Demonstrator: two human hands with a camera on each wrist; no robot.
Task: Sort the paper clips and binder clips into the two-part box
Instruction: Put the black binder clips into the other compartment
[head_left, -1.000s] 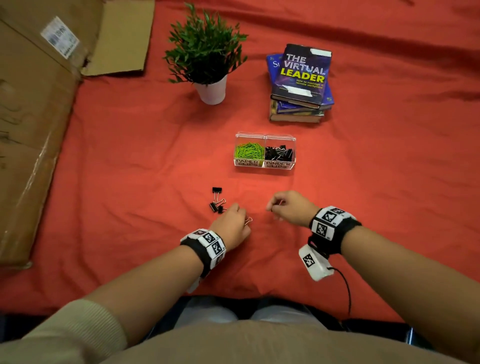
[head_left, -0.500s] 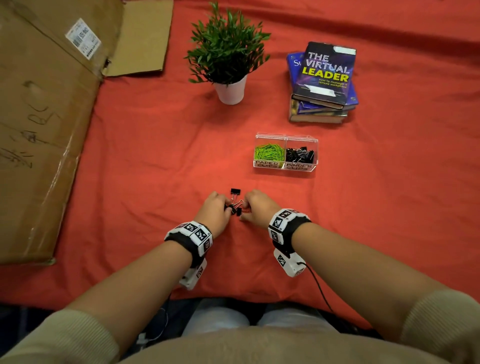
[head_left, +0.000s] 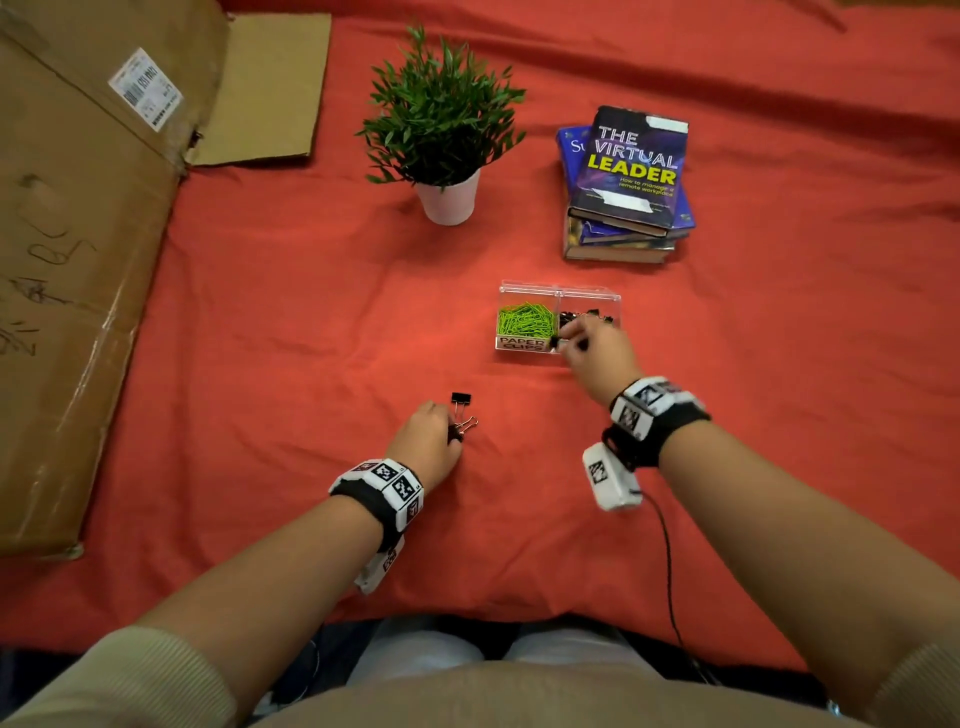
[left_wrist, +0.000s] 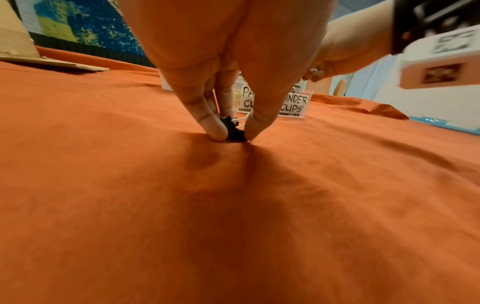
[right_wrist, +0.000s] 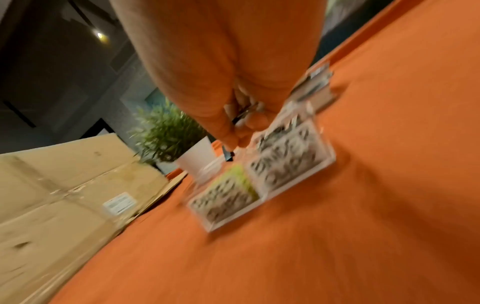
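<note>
R wrist view blurred | box (right_wrist: 262, 181) labels unreadable | R hand (head_left: 597, 345) hides binder side

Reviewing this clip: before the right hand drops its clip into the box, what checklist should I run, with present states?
1. Right hand pinches a black binder clip: ok.
2. It is over the binder-clip side of the clear two-part box: ok.
3. Green paper clips alone in the other side: ok.
4. Left hand pinches a second black binder clip on the red cloth: ok.
5. Loose black binder clip left to sort: not ok.
</note>
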